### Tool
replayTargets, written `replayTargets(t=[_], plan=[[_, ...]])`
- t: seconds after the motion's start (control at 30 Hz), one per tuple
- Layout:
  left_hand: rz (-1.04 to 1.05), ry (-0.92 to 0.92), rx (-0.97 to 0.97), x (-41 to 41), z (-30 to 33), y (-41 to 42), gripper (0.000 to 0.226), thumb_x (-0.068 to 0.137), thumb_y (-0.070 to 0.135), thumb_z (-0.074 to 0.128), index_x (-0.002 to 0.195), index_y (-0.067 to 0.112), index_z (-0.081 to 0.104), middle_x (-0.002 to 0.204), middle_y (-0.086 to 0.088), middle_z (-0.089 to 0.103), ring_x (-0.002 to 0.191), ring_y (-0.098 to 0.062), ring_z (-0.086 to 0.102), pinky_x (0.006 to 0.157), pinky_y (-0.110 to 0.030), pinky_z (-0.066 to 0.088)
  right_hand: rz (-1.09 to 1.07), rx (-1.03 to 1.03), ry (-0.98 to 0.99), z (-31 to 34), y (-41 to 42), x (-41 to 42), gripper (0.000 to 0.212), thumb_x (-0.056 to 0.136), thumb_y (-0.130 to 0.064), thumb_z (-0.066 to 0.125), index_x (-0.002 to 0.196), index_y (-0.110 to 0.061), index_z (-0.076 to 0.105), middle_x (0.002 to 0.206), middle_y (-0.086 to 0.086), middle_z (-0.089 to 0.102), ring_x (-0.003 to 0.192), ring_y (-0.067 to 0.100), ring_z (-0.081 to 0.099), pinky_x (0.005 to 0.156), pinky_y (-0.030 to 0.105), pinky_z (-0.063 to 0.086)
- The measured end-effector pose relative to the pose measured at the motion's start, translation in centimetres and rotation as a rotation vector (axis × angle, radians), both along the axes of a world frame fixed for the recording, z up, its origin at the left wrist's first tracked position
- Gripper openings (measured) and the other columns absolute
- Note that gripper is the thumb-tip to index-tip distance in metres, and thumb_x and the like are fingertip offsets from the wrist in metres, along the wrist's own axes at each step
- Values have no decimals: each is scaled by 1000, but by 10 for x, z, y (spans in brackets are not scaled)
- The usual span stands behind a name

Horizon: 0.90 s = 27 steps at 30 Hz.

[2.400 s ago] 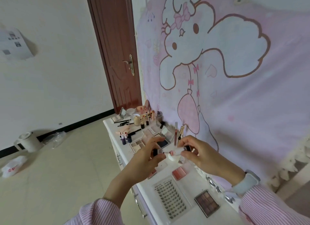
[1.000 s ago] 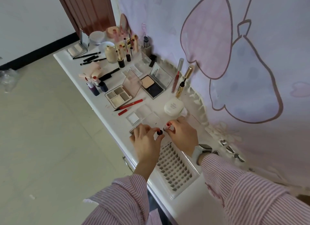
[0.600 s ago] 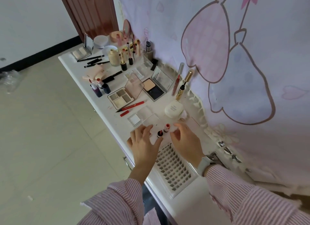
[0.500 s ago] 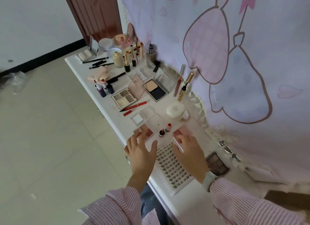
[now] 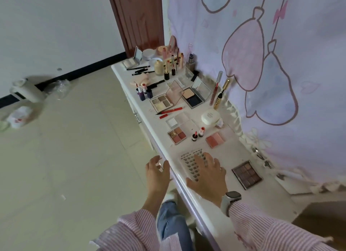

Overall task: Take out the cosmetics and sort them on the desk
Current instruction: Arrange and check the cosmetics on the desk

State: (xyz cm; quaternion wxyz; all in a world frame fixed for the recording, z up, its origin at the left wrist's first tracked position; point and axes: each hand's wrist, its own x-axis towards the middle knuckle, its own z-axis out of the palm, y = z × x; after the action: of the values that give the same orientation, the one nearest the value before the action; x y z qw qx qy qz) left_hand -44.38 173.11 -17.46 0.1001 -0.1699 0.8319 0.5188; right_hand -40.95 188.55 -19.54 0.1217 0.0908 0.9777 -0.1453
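White desk [image 5: 221,209] runs along a wall hung with a pink cartoon cloth [image 5: 280,63]; brown door [image 5: 136,20] at the far end, tiled floor on the left. Cosmetics are laid out along the desk top. Both hands hold nothing. Left hand [image 5: 157,174] hovers off the desk's front edge over the floor, fingers loosely spread. Right hand [image 5: 207,174] is over the false-lash tray [image 5: 189,159], fingers straight and spread; can't tell if it touches the tray. White watch [image 5: 230,199] on the right wrist, striped pink sleeves. Just beyond the tray: four-pan eyeshadow palette [image 5: 177,135], two small red-capped bottles [image 5: 198,134] standing upright, pink blush compact [image 5: 215,139]. Dark brown palette [image 5: 246,174] sits right of the tray. Farther along: white round compact [image 5: 210,116], red pencil [image 5: 171,110], open powder compact [image 5: 194,96], gold mascara tube [image 5: 221,96]. More bottles and brushes at the far end, too small to identify.
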Motion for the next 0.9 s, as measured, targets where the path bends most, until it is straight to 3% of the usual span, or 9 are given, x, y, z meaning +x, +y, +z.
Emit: replayTargets(t=[0.17,0.23,0.4,0.47,0.53,0.63,0.7,0.8,0.9], plan=[[0,-179,634,-18,56,-6,42,93,40,48,124,12,51,118,-8,60,103,-23,61,91,-39,50,104,-404,271,77,-5,-24,76,71,-54,58,134,-33,20,139,-6,19,130,18,22,106,46,27],[-145,-86,833,-30,93,-5,50,87,52,47,123,18,56,116,-9,64,101,-25,64,88,-42,52,159,-449,402,120,-8,-40,76,70,-58,56,134,-36,19,140,-8,18,130,14,21,106,42,25],[-371,286,819,-55,190,-2,46,90,45,46,125,17,53,116,-10,65,106,-28,63,81,-40,55,289,-328,647,219,-11,-64,77,73,-69,47,137,-32,26,142,-6,18,131,12,15,104,36,19],[-327,418,742,-62,220,-2,34,94,39,42,116,19,60,110,-7,68,102,-26,65,76,-36,56,355,-378,743,250,-3,-64,59,87,-51,48,136,-21,37,140,-1,25,130,13,22,109,37,26],[-269,469,748,-67,243,-4,36,98,36,37,101,22,70,103,-6,71,97,-24,67,72,-33,57,415,-498,820,274,9,-61,36,94,-18,43,130,-12,46,134,0,33,127,17,35,105,28,36],[-241,371,818,-72,268,-11,40,98,37,36,96,18,71,95,-7,73,88,-24,70,61,-29,56,537,-459,853,303,27,-53,46,84,-2,33,125,-13,53,130,-11,35,124,11,38,96,5,31],[-276,213,901,-72,278,-15,39,95,37,41,109,9,64,99,-12,71,88,-27,69,62,-33,57,634,-353,832,317,35,-49,52,80,0,37,128,-17,49,132,-13,35,129,7,31,99,9,31],[-339,42,1008,-68,292,-13,56,83,40,50,124,2,53,109,-18,63,92,-31,64,76,-40,56,750,-67,965,329,39,-47,43,82,-5,55,123,-12,50,129,4,49,127,15,32,103,31,34],[-426,84,1152,-63,307,-5,74,87,59,34,131,0,45,119,-21,57,103,-32,60,84,-40,53,667,52,1171,343,33,-44,24,85,-22,44,108,-14,49,102,4,63,98,12,49,83,27,44]])
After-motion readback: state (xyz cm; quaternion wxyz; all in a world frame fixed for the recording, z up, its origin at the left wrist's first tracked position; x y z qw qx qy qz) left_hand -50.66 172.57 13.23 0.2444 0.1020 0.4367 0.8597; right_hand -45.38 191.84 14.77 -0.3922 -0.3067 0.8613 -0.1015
